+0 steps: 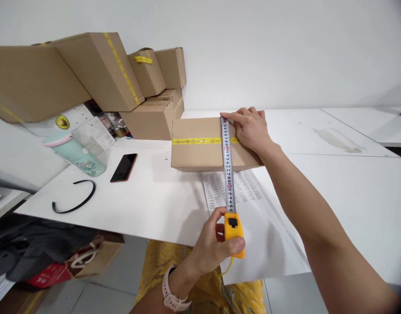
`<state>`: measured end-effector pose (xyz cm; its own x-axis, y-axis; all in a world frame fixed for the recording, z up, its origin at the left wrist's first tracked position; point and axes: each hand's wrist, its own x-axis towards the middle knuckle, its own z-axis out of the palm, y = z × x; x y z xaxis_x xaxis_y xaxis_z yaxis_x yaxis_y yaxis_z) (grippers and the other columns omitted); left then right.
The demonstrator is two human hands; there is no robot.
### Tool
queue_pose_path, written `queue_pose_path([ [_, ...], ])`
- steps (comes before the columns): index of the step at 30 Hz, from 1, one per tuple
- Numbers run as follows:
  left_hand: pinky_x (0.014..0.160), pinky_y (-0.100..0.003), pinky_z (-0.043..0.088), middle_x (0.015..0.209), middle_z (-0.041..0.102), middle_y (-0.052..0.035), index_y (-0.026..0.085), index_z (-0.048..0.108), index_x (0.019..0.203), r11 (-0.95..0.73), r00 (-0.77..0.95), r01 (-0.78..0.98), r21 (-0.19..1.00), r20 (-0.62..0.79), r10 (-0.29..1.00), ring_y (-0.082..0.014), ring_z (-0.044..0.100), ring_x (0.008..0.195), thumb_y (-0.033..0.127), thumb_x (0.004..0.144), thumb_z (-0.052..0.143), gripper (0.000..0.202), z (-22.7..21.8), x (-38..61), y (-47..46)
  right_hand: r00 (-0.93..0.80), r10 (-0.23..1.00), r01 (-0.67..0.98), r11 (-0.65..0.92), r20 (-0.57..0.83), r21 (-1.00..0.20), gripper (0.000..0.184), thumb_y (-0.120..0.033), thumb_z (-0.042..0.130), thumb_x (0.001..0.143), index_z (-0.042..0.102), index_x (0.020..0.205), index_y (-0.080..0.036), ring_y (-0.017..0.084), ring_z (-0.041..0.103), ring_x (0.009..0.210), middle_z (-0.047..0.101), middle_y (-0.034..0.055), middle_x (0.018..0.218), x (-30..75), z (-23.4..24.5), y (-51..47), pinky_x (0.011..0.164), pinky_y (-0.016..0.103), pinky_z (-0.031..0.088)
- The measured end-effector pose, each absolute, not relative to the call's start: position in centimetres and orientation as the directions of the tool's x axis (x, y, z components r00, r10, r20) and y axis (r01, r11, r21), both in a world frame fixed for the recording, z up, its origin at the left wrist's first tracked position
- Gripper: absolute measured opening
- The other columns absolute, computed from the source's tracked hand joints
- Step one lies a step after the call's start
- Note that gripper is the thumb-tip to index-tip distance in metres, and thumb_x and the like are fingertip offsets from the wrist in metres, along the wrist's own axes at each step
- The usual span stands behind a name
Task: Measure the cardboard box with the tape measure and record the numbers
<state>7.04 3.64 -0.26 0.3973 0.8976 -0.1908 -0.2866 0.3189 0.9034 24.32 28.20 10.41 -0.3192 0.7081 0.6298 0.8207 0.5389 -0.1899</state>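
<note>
A yellow tape measure (234,248) sits in my left hand (208,246), its thumb across the front and fingers curled around the case. From it the silver blade (228,174) runs up over a sealed cardboard box (197,155) with yellow printed tape along the top. My right hand (251,128) rests on the box's far right part. Its index fingertip holds the blade's end at the far top edge; the other fingers curl over that edge and its thumb is hidden. Below the box, printed sheets (249,192) lie partly under the blade.
Several cardboard boxes (151,122) are stacked at the left against the wall. In front of them are a mint-green tumbler (77,155), a phone (124,168) and a black headband (89,198) on the white table (148,213). Below the table's left edge stands a paper bag (98,257).
</note>
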Motion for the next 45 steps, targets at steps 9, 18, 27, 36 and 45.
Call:
queue_pose_path([
  [9,0.081,-0.035,0.054,0.108,0.061,-0.0068,0.022,0.057,0.123,0.224,0.392,-0.231,0.947,-0.120,0.912,-0.0204,0.062,0.091,0.048,0.069,0.086,0.067,-0.4,6.4,2.5,-0.256,0.728,0.860,0.472,0.636,-0.194,0.052,-0.045,0.022,0.106,0.060,0.140,-0.034,0.036,0.050,0.107,0.065,0.0124,0.106,23.7,10.4,27.0,0.096,0.055,0.032],
  [18,0.083,-0.035,0.049,0.105,0.065,-0.0070,0.019,0.056,0.129,0.106,0.427,-0.054,0.993,-0.073,0.901,-0.0229,0.059,0.095,0.034,0.063,0.083,0.073,-2.9,4.8,0.2,-0.207,0.624,0.906,0.412,0.754,-0.092,0.045,-0.052,0.039,0.102,0.064,0.128,-0.026,0.034,0.050,0.114,0.065,0.0118,0.118,23.6,6.4,19.9,0.101,0.053,0.031],
  [27,0.081,-0.032,0.048,0.101,0.062,-0.0030,0.020,0.056,0.128,0.087,0.525,0.150,0.985,-0.154,0.837,-0.0187,0.056,0.088,0.033,0.060,0.083,0.074,-1.9,3.4,-1.2,0.068,0.715,0.650,0.498,0.696,-0.574,0.047,-0.051,0.033,0.106,0.073,0.113,-0.028,0.028,0.062,0.106,0.073,0.0090,0.109,27.1,3.1,14.5,0.096,0.050,0.042],
  [36,0.096,-0.040,0.050,0.125,0.062,-0.0061,0.024,0.054,0.133,-0.107,0.620,0.462,0.881,-0.234,0.749,-0.0245,0.061,0.105,0.031,0.064,0.084,0.075,-0.8,2.0,-2.7,0.272,0.880,0.001,0.405,0.389,-0.915,0.030,-0.050,0.074,0.089,0.076,0.075,-0.023,0.010,0.047,0.041,0.063,-0.0004,0.058,30.1,6.1,6.5,0.040,0.027,0.035],
  [45,0.108,-0.049,0.048,0.137,0.056,-0.0106,0.033,0.020,0.158,-0.100,0.405,0.268,0.958,-0.017,0.914,-0.0305,0.058,0.126,0.031,0.070,0.087,0.110,-1.7,1.7,-2.5,-0.062,0.942,0.143,0.336,0.331,-0.931,0.013,-0.028,0.077,0.088,0.076,0.075,-0.023,0.018,0.069,0.062,0.075,0.0031,0.072,23.8,0.3,0.7,0.055,0.031,0.056],
])
